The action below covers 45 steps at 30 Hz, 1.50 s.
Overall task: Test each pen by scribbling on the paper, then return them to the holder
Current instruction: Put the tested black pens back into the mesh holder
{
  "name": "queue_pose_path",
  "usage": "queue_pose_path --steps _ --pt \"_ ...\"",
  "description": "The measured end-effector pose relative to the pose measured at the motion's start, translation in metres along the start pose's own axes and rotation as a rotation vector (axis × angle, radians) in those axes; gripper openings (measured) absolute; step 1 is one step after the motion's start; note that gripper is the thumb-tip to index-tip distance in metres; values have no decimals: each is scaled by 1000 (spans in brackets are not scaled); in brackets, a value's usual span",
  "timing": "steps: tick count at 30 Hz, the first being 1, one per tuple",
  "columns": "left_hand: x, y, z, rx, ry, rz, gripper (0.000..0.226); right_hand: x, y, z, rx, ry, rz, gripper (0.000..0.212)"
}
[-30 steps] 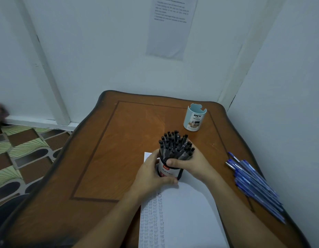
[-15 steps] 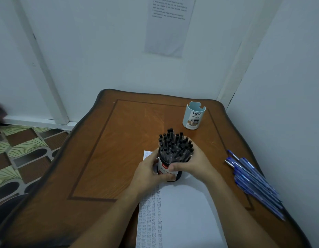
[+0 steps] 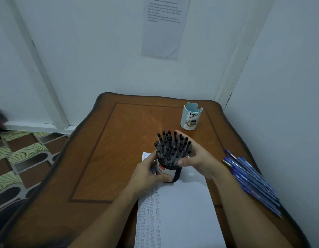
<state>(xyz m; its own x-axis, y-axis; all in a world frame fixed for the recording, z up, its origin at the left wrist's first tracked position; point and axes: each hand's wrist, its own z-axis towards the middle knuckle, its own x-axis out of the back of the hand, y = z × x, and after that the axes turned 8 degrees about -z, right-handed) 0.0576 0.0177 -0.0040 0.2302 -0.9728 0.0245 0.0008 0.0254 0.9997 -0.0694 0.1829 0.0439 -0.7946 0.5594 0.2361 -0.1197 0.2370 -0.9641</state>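
- left grip (image 3: 148,176) curls round the black tub (image 3: 168,174), which stands on the paper's far end.
- paper (image 3: 183,212) shows scribble columns down its left edge: testing partly done, i'd say.
- black pens (image 3: 173,147) packed upright in the tub; right grip (image 3: 200,158) curls round the bunch.
- blue pens (image 3: 252,181) lie loose on the surface (image 3: 101,158), not yet in any holder.

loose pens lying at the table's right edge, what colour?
Blue, with some silvery tips: the loose pens, seen in the head view.
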Motion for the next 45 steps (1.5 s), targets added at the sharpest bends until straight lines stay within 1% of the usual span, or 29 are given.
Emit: queue_pose_path --steps 2,3,5,6,8,10,12,14,16,19,21,23,24,26,27,28,30,32,33,35,37,38,42,45 --pt "-1 -1 0 -2 4 2 76 -22 3 -5 68 133 -63 113" --pt "-1 -2 0 3 -1 7 76 -32 4 -3 95 194 -89 111" --pt "-1 -3 0 7 -2 -17 76 -40 4 2 123 273 -126 97" --pt "0 -4 -1 8 7 -33 76 -36 2 4 124 269 -114 88" --pt "-1 -3 -2 -4 29 -44 78 -20 -2 7 98 183 -45 75" --pt "-4 -5 -6 -26 58 -70 78 -7 -7 7 71 79 9 71" --pt "-6 -6 -8 -66 115 -74 83 -5 -7 8 65 42 28 73" --pt "-6 -6 -10 -113 160 -70 85 -9 -4 8 60 77 50 77" --pt "-6 -5 -12 -140 173 -67 82 -16 1 6 61 136 50 89" --pt "-8 -2 -15 -147 189 -80 76 -27 -1 -4 83 199 -97 116" --pt "-8 -4 -17 -172 220 -56 73 -38 -7 -7 109 244 -196 122" --pt "-8 -6 -18 -189 256 -60 71 -49 -10 -7 115 344 -184 120" --pt "-8 -5 -19 -192 268 -63 72 -53 -9 -6 100 397 -160 115" --pt "-8 -6 -18 -180 265 -79 73 -52 -6 -2 59 459 -122 94" --pt "-7 -6 -17 -176 254 -86 73 -47 -6 0 44 447 -114 82" --pt "-6 -6 -17 -173 250 -92 72 -39 -7 2 30 398 -114 73" --pt "-5 -10 -14 -169 245 -91 72 -22 -12 5 7 200 -121 66" --pt "-4 -11 -12 -157 245 -82 72 -6 -18 9 -6 -18 -131 72" --pt "-4 -11 -12 -150 245 -80 72 0 -18 12 -9 -90 -118 78" --pt "-4 -11 -11 -145 243 -72 73 7 -15 15 -30 -160 -32 94" --pt "-4 -11 -11 -143 242 -62 74 5 -8 12 -47 -150 47 104" --pt "-4 -12 -11 -146 243 -57 75 2 -2 8 -36 -120 58 104" --pt "-4 -11 -12 -169 216 -29 76 -12 26 -11 -10 42 79 87" --pt "-3 -12 -13 -149 204 -33 78 -15 36 -16 -6 89 55 81"
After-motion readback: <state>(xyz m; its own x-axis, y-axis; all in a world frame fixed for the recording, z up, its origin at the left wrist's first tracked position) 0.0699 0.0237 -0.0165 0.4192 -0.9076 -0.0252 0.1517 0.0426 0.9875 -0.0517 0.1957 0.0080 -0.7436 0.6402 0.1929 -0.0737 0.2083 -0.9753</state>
